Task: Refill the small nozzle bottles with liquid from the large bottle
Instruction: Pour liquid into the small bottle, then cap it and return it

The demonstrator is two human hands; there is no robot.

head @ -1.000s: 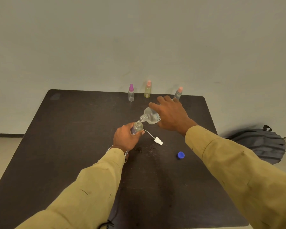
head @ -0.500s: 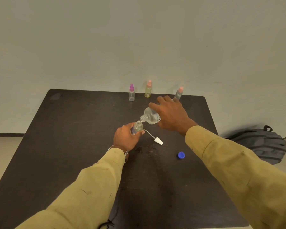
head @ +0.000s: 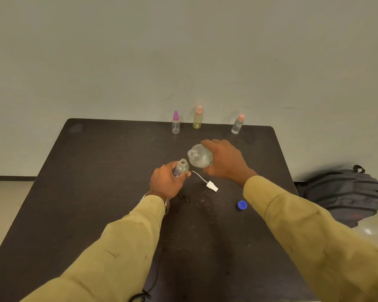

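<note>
The left hand (head: 166, 182) curls round an uncapped small nozzle bottle (head: 181, 167), holding it roughly upright, while the right hand (head: 225, 162) grips the large bottle (head: 200, 158), tipped so its open mouth sits just beside the small one's neck. Between the hands, nearer the person, a white nozzle with tube (head: 212, 186) lies on the dark surface (head: 96, 171), with a blue cap (head: 241, 205) below the right wrist. Beyond both hands stand a purple-capped bottle (head: 176, 125), a yellowish bottle (head: 198, 118) and a pink-capped clear bottle (head: 237, 125); a backpack (head: 345, 192) lies on the floor right of the right arm.
</note>
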